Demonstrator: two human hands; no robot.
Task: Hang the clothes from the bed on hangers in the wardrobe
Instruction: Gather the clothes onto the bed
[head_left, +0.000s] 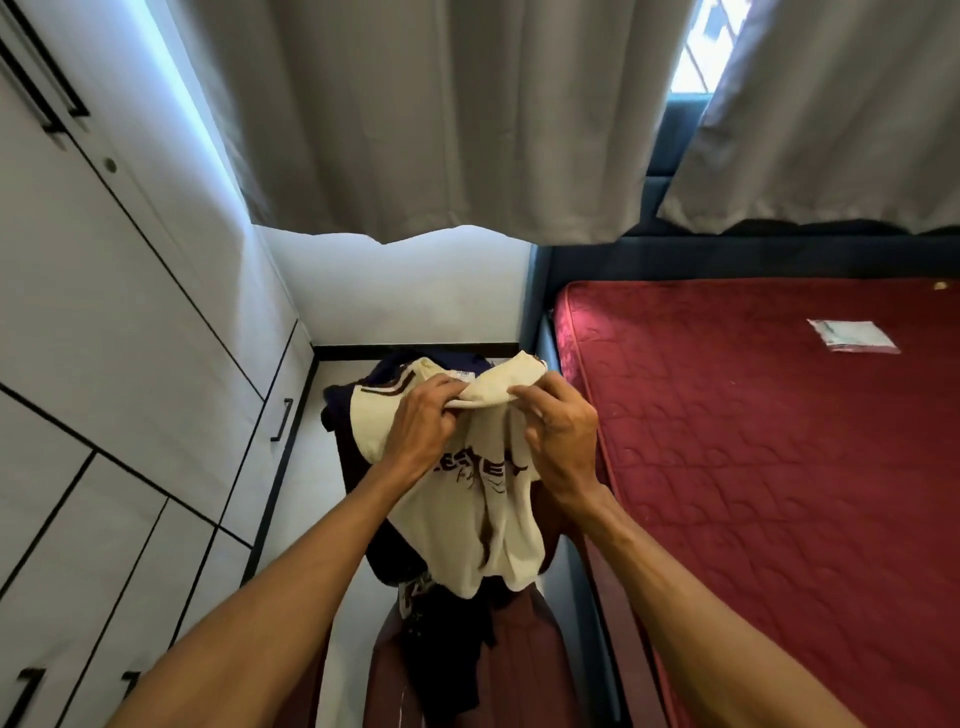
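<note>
I see two bare arms reaching forward in the narrow gap between the white wardrobe (104, 312) and the bed's red mattress (779, 467). The left hand (421, 421) and the right hand (561, 441) each pinch the top edge of a cream T-shirt (467, 525) with dark lettering, fingers curled into the cloth. The shirt hangs in front of dark garments (441, 654). Grey curtains (415, 130) hang ahead.

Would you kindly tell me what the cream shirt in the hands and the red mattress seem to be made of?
Cream shirt: soft matte knit, probably cotton jersey; it droops in limp folds where the left hand and right hand pinch it. Red mattress: quilted fabric with a slight sheen, perhaps polyester; stitched arcs pucker its surface.
</note>
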